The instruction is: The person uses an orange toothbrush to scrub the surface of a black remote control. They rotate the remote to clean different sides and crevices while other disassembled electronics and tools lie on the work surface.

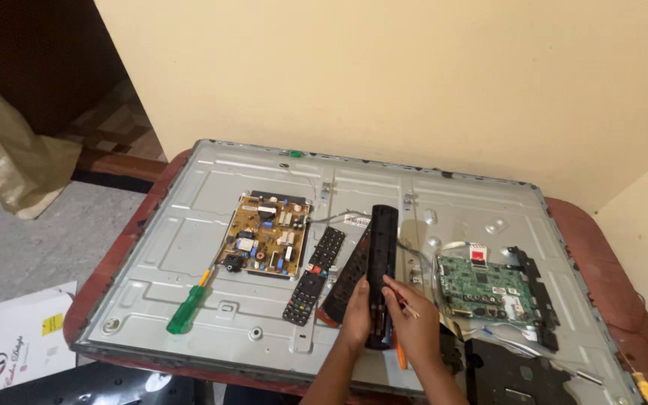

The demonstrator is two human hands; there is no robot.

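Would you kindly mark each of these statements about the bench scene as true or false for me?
1. Both hands hold a long black remote casing upright over the metal panel. True: the left hand and right hand grip its lower end.
2. The green-handled screwdriver is in the right hand. False: it lies on the panel, left of the hands.
3. A yellowish circuit board sits left of the green circuit board. True.
4. The black remote with buttons rests on the floor. False: it lies on the panel beside the yellowish board.
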